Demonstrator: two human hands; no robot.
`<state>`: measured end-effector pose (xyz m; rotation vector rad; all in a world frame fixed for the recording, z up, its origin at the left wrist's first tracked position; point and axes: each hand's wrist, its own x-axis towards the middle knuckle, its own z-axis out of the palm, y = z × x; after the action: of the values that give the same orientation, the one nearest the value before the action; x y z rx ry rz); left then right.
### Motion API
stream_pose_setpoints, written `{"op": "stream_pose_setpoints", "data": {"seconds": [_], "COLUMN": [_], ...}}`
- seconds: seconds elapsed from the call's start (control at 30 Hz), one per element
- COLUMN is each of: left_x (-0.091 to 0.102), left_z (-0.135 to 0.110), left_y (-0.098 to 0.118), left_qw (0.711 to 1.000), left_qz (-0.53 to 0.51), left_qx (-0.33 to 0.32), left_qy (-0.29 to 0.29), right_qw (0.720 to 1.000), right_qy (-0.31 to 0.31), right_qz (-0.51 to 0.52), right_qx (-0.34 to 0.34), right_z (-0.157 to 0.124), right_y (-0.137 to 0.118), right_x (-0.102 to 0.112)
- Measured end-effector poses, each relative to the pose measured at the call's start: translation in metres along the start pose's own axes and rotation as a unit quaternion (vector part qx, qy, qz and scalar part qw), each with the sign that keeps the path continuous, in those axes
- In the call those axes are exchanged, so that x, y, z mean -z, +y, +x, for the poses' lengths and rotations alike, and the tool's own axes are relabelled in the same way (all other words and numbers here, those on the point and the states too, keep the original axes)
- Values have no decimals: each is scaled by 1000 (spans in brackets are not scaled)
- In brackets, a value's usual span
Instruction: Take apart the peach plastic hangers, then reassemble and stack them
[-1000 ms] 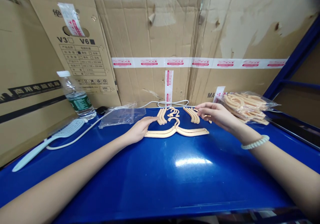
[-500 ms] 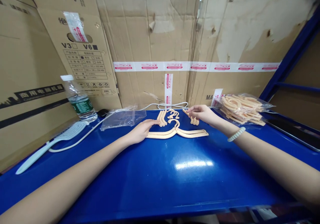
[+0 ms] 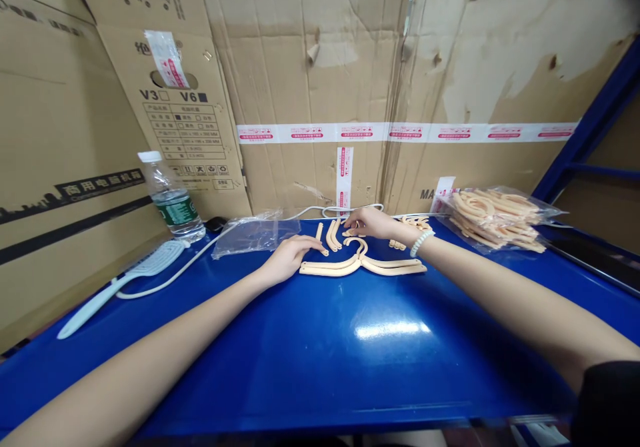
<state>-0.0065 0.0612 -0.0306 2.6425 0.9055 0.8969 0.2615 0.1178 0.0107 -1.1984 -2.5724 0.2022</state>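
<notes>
An assembled peach plastic hanger point(image 3: 363, 265) lies flat on the blue table point(image 3: 320, 347). Behind it are loose curved peach pieces point(image 3: 331, 234) and small hook pieces. My left hand point(image 3: 287, 258) rests on the table, its fingers stretched toward the left end of the hanger and the curved pieces. My right hand point(image 3: 369, 222), with a white bead bracelet on the wrist, reaches over the hook pieces, fingers bent down onto them. More curved pieces point(image 3: 416, 223) lie just right of that wrist.
A clear bag of peach hanger parts point(image 3: 493, 217) sits at the back right. An empty clear bag point(image 3: 255, 234), a water bottle point(image 3: 173, 200), a pale blue hairbrush point(image 3: 125, 280) and a white cable point(image 3: 200, 254) lie left. Cardboard boxes wall the back and left.
My right hand moved left from the right-hand curved pieces to the hook pieces at the centre. The left hand stayed near the hanger's left end. The camera shifted slightly.
</notes>
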Motion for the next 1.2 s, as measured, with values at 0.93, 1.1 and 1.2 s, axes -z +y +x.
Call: {"op": "stream_pose_setpoints", "data": {"seconds": [0.93,1.1,1.2], "left_x": [6,7,12], "left_z": [0,0,0], "left_y": [0,3,12], "left_qw": [1000,1000,998], "left_qz": [-2,-14,-29], "left_qx": [10,9,18], "left_qy": [-17,3,55], "right_qw": [783,725,691], "right_qy": [275,274,255], "right_qz": [536,603,649], "right_qx": [-157,-187,-192], "right_z": [-88,-103,-108], "right_y": [-50,-67,-75], "right_x": [11,0,-3]}}
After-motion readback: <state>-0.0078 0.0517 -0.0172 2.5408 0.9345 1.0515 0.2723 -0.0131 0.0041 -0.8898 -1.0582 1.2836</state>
